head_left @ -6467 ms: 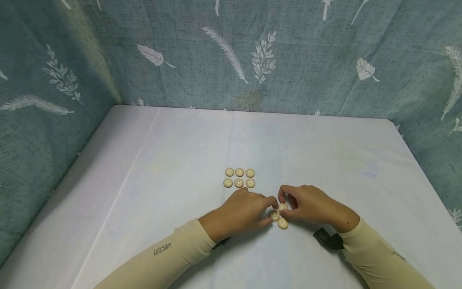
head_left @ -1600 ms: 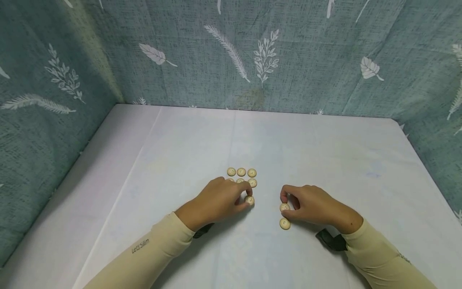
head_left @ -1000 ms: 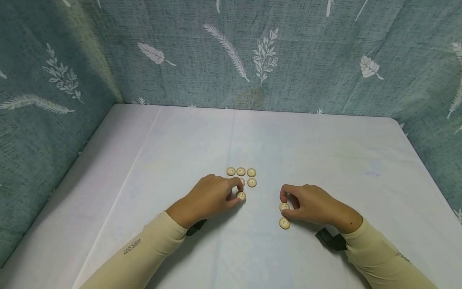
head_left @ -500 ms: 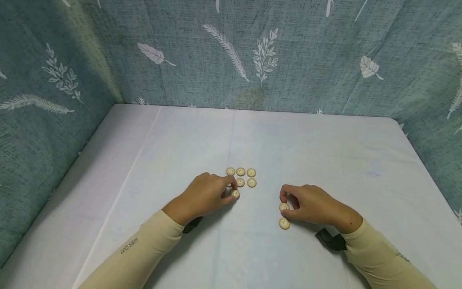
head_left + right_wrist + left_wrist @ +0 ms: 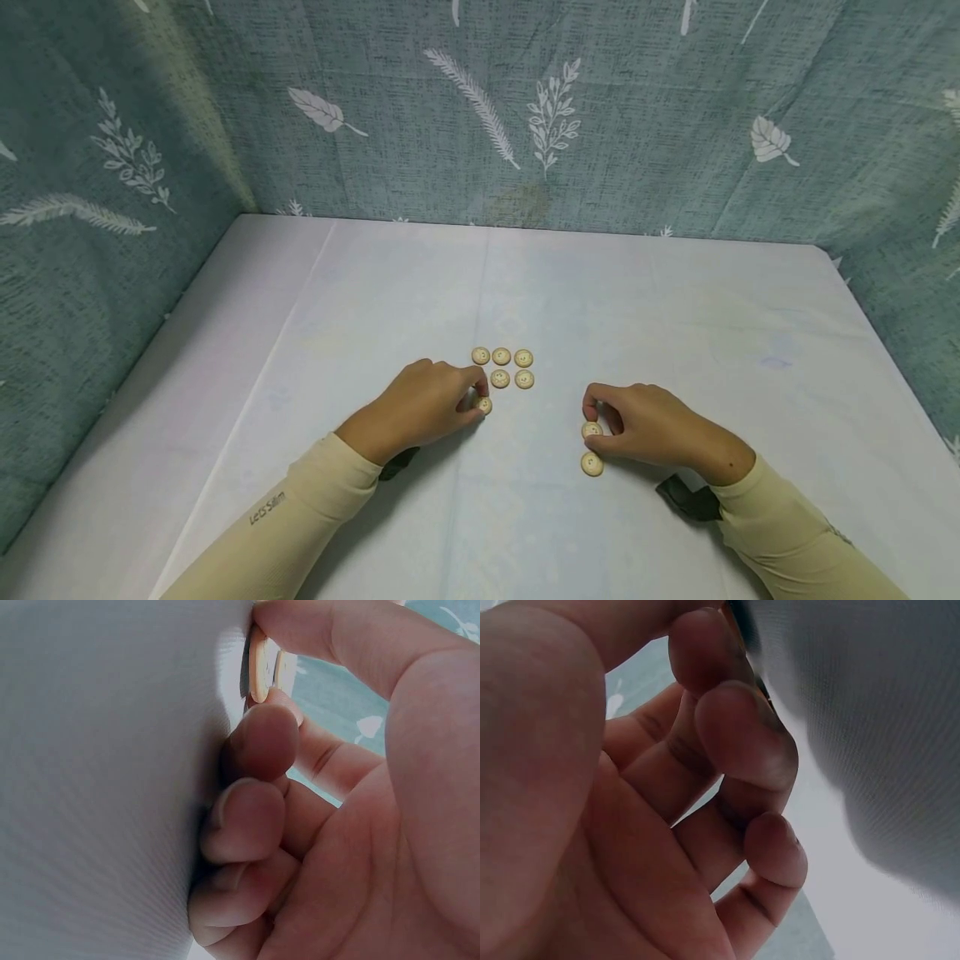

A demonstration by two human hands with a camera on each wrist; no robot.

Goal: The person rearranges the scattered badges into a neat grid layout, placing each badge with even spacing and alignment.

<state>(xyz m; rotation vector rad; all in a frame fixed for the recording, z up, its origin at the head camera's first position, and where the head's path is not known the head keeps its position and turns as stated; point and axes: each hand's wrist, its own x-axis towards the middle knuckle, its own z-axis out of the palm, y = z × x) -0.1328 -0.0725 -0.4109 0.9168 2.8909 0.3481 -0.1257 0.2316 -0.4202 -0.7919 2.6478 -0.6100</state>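
Note:
My left hand (image 5: 420, 404) pinches a round wooden button (image 5: 484, 405) between thumb and index finger, just below the left end of a small button grid. Three buttons make the grid's top row (image 5: 501, 357). Two show in the row beneath (image 5: 500, 379), and my left index finger covers that row's left end. In the left wrist view the curled fingers (image 5: 742, 739) hide the pinched button. My right hand (image 5: 648, 425) stays at the right, its thumb and index finger at the edges of another button (image 5: 259, 666). One more button (image 5: 592, 464) lies just below that thumb.
A white cloth (image 5: 660, 333) covers the table. Green-blue curtains with white leaf prints (image 5: 375, 150) stand behind and at both sides. Dark straps (image 5: 688, 498) sit at the wrists under beige sleeves (image 5: 787, 521).
My left hand has taken one button from the group by my right hand and carried it left to below the grid's left column. My right hand has stayed in place.

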